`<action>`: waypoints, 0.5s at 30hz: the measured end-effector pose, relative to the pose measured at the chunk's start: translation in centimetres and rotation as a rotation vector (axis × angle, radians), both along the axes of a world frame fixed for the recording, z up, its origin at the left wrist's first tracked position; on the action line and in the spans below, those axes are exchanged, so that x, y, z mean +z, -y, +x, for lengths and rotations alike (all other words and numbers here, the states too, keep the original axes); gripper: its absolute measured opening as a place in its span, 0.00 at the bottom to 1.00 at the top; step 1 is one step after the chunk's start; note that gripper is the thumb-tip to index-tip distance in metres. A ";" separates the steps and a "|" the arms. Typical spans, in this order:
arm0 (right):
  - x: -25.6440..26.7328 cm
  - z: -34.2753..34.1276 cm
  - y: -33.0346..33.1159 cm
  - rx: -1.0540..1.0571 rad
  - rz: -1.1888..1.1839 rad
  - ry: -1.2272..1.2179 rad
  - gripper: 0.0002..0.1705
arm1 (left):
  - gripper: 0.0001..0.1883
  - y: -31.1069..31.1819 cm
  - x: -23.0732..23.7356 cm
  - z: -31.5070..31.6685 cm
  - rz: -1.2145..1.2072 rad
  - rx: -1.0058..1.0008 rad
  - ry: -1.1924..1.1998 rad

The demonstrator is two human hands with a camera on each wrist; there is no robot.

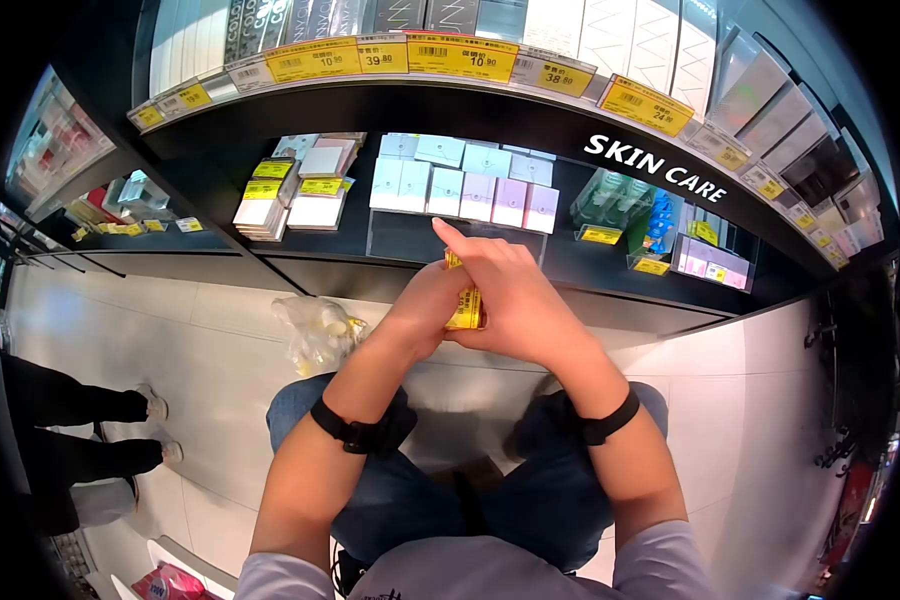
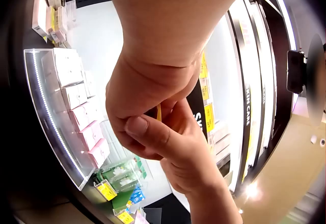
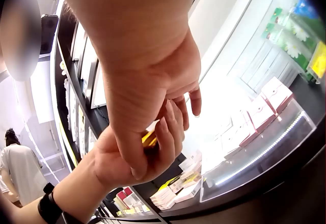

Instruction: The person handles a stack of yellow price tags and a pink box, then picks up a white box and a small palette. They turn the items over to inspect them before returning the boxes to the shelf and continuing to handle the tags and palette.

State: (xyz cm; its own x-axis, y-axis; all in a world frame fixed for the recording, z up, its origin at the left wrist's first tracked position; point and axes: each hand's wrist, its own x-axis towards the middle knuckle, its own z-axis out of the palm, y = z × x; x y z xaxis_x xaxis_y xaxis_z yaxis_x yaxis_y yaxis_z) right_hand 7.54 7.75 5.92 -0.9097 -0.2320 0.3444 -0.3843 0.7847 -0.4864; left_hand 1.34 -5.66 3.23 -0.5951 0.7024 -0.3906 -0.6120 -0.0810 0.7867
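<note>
In the head view, a small bunch of yellow printed price tags (image 1: 466, 312) shows between my two hands, in front of the lower shelf. My left hand (image 1: 430, 302) has its fingers curled around the tags from the left. Over them from the right lies my right hand (image 1: 518, 300), closed against the left one, thumb side up. A sliver of the yellow tags (image 3: 149, 140) also appears between the fingers in the right wrist view. Most of the bunch is hidden by the overlapping hands.
Boxed skin care goods (image 1: 460, 190) stand in a clear tray on the lower shelf. Green packs (image 1: 610, 200) sit to the right. Above runs a shelf edge with yellow price labels (image 1: 460, 60). A plastic bag (image 1: 315, 335) lies on the floor; another person's legs (image 1: 90, 420) are at left.
</note>
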 end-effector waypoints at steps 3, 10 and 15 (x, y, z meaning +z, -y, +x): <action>-0.2 -0.7 -0.4 0.005 -0.041 0.055 0.59 | 0.17 -0.2 -0.3 -0.4 -0.076 -0.004 -0.040; -1.0 -3.7 -5.1 -0.033 -0.313 0.048 0.48 | 0.14 0.5 0.4 -0.9 -0.062 0.155 -0.054; -8.8 -7.2 -12.7 -0.733 -0.246 -0.131 0.37 | 0.15 -0.9 0.9 -0.7 -0.062 0.110 -0.034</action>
